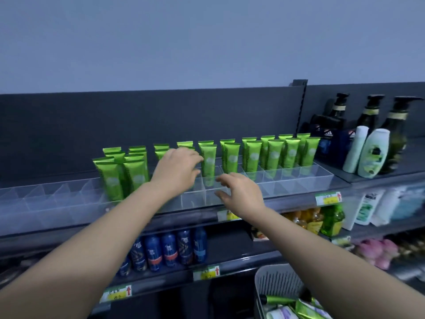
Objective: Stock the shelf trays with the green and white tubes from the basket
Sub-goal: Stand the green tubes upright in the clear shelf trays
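Your forearms fill the near foreground, both stretched toward the upper shelf. Low at the near right, the grey basket (276, 282) is cut off by the frame edge, and the green and white tubes (307, 307) lying in it are partly hidden by your right arm. More green tubes (231, 156) stand upright in the far rows of the clear divided trays (299, 179). Your left hand (177, 169) covers a few of them, its fingers spread loosely and gripping nothing. You cannot tell whether its fingertips touch the tube just to its right. Your right hand (241, 192) hovers over the trays' near compartments, fingers apart, curved and empty. Dark pump bottles (372, 116) stand far right, and blurred blue cans (170, 249) sit on the shelf below.
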### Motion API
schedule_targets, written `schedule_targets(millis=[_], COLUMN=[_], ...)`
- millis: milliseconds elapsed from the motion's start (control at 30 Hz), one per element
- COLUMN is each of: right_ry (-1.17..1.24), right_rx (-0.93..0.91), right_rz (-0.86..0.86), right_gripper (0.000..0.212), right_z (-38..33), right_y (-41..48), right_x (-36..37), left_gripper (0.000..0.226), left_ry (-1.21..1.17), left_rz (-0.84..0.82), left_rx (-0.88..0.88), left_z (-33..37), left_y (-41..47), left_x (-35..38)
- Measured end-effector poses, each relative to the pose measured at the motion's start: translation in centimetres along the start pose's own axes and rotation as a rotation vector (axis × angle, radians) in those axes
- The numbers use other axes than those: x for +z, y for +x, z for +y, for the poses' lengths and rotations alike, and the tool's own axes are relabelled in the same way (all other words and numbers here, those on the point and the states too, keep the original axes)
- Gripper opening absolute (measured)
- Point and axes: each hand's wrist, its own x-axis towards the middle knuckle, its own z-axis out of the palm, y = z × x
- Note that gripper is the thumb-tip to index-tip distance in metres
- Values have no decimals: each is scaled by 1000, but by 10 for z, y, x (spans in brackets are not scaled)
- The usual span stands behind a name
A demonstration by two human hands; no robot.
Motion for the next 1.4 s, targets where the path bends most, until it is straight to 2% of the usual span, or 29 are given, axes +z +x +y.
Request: schedule_targets(millis=[300,433,600,700,900,1100,1267,1400], right_ry=[-172,-225,-219,-207,-209,-205,-179,-140], right_rx=[144,204,294,347,455,538,613,654], right_rz=[-303,-476,-622,-680,-788,-868,-924,-956], right_gripper=[50,51,57,54,52,53,55,48], right_z=[116,166,212,230,260,283,302,319], right_y=[-102,-153,-205,-228,-254,-270,-290,-301], right_x=[-41,-43,-35,-27,2,35,62,86], left_gripper=[43,49,47,47,32,48,38,49], left_ry=[-99,-91,-107,-118,-140,-122,-178,-168], left_rz=[-208,-342,-494,-573,-741,-877,-997,-1054], left_rx=[58,55,68,81,140,215,223,191], left_z=[143,201,253,273,292,310,323,334], left_y=[-38,-61,-88,-102,-120,-137,-154,-165], left_x=[70,106,146,169,218,271,302,324])
